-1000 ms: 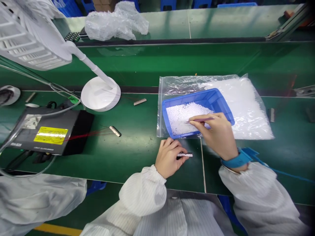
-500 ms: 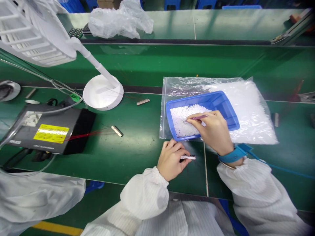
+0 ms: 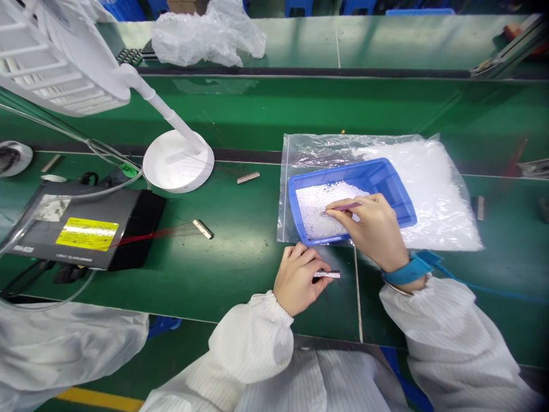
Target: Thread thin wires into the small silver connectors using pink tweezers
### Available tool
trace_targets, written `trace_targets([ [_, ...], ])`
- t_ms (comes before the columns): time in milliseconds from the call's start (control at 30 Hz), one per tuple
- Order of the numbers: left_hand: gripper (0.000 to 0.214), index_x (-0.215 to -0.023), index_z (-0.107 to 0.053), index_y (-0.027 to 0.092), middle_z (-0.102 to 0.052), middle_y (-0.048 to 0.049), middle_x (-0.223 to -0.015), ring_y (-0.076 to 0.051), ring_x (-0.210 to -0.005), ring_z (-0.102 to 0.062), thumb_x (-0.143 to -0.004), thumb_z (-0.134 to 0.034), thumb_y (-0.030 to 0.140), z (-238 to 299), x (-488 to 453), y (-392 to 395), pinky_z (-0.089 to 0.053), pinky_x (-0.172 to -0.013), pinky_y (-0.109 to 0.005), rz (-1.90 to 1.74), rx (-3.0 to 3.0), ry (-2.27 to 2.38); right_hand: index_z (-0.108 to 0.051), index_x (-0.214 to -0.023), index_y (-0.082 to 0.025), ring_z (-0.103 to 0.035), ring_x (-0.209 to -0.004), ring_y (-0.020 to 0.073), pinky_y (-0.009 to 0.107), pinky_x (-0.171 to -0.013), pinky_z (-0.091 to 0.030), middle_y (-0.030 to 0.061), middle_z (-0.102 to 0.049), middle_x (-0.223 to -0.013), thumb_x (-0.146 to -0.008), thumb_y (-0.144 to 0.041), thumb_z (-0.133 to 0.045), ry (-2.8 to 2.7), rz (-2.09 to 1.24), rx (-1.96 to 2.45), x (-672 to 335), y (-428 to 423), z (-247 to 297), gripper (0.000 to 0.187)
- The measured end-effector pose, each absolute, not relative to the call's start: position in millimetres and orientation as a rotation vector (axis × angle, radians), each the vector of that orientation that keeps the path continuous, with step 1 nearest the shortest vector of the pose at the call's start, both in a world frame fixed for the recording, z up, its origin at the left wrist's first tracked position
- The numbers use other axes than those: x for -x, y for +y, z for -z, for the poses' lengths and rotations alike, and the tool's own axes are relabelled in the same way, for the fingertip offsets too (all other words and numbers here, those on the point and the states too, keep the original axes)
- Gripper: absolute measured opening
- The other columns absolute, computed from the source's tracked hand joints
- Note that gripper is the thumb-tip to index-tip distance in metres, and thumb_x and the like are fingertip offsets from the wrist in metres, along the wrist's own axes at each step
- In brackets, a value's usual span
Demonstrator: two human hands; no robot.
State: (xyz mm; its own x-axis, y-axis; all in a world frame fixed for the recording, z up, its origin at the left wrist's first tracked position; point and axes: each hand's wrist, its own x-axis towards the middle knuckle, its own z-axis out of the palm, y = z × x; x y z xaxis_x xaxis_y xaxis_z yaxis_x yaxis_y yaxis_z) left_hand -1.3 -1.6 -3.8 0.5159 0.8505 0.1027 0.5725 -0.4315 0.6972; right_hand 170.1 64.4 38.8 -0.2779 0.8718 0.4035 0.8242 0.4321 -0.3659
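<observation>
My right hand is closed on a pair of pinkish tweezers, whose tip reaches into small white beads. These beads fill the left part of a blue plastic bin. A teal wrist strap with a cord circles my right wrist. Just below the bin, my left hand rests near the table and pinches a small, narrow strip-shaped part between thumb and fingers. Part of that strip is hidden by the fingers. The bin stands on a clear zip bag full of white material.
A white desk fan stands at left, behind a black box with a yellow label. Similar strip parts with thin wires lie on the green table. Crumpled plastic wrap sits on the back ledge. Another person's white sleeve shows at lower left.
Almost nothing differs. The whole view has shifted very slightly; both hands keep their holds, and the tweezers stay among the beads.
</observation>
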Motion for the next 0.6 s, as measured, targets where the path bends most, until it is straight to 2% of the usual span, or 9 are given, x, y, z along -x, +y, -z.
trace_targets([
  [200,0.014,-0.085,-0.067,0.021,-0.063,-0.0021,-0.083,-0.02,-0.087,-0.051,-0.084,-0.063,0.034,3.9,1.1,-1.6,-0.034,-0.075,-0.036,-0.568,-2.167,1.162,-0.066,-0.08,-0.022,-0.062,-0.069,0.0164,0.036,-0.072,-0.039,-0.0017,-0.073,-0.088,-0.088,-0.028,-0.057,-2.136,-0.097,1.427,-168.0,65.6,-38.2,0.014],
  [400,0.014,-0.085,-0.067,0.021,-0.064,-0.0021,-0.083,-0.02,-0.086,-0.051,-0.085,-0.062,0.035,3.3,1.0,-1.5,-0.034,-0.075,-0.036,-0.582,-2.161,1.16,-0.067,-0.083,-0.024,-0.065,-0.077,0.0183,0.037,-0.074,-0.041,-0.0009,-0.073,-0.09,-0.089,-0.03,-0.054,-2.112,-0.096,1.427,-173.9,61.8,-43.7,0.015],
  [600,0.012,-0.084,-0.066,0.02,-0.064,-0.0014,-0.083,-0.019,-0.086,-0.051,-0.083,-0.064,0.032,3.9,0.9,-1.5,-0.034,-0.075,-0.035,-0.606,-2.163,1.161,-0.066,-0.081,-0.022,-0.065,-0.075,0.0171,0.036,-0.072,-0.04,-0.0018,-0.073,-0.089,-0.088,-0.028,-0.057,-2.136,-0.092,1.394,-173.6,63.3,-40.4,0.013],
])
